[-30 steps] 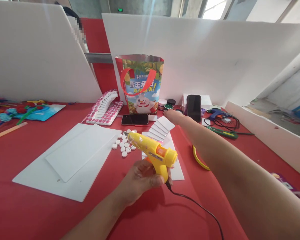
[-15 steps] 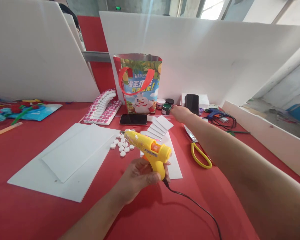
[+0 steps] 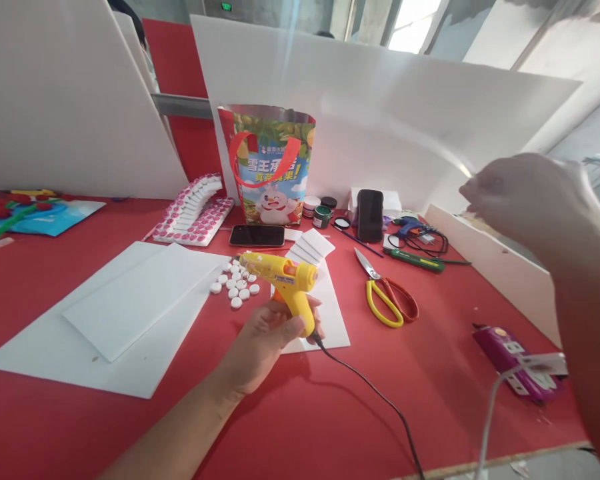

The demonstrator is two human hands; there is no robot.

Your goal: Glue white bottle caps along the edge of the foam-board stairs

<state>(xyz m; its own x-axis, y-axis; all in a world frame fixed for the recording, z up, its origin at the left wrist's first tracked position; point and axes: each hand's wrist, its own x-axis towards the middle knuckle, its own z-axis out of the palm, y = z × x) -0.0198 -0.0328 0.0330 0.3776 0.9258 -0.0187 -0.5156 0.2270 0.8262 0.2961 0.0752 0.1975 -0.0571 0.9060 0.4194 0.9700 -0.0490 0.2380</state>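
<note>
My left hand point(image 3: 265, 340) grips the handle of a yellow glue gun point(image 3: 280, 277), nozzle pointing left over several small white discs point(image 3: 235, 287); its black cord point(image 3: 370, 393) trails toward the near edge. Fanned white foam strips point(image 3: 313, 247) lie on a white sheet just behind the gun. My right hand point(image 3: 525, 200) is raised high at the right, blurred, fingers pinched together. A faint translucent streak runs up and left from its fingertips; I cannot tell whether it holds anything.
On the red table point(image 3: 330, 427) lie large white sheets point(image 3: 130, 307), yellow-handled scissors point(image 3: 387, 300), a flat phone point(image 3: 257, 235), an upright phone point(image 3: 369, 215), paint jars point(image 3: 323, 212), a printed bag point(image 3: 270, 167), red-dotted strips point(image 3: 195, 213), a purple packet point(image 3: 510, 353). White partitions stand behind.
My right hand has pulled back from the paint jars and phone and risen up to the right. The glue gun in my left hand has tipped lower over the discs.
</note>
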